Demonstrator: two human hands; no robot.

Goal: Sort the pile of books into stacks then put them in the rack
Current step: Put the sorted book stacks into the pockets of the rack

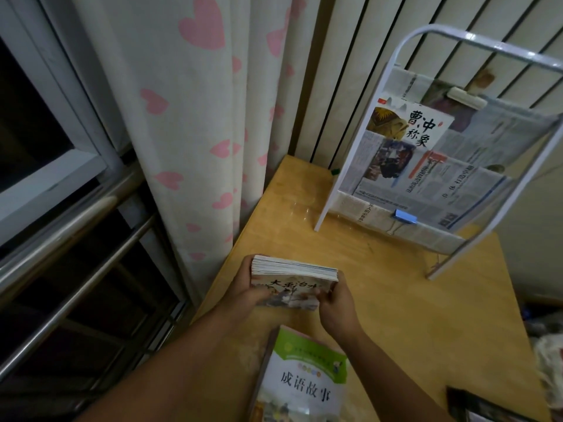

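Both your hands hold a stack of thin books at the worktop's 9 o'clock edge.

Your left hand grips the left end of the stack of books, fingers curled round it; your right hand pinches its right end. At 6 o'clock lies a green-topped book flat on the worktop. At 1 o'clock stands the white rack, lined with newspaper, one book upright in it.

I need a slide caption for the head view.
Both hands grip a stack of thin paperbacks before the white newspaper-lined rack.
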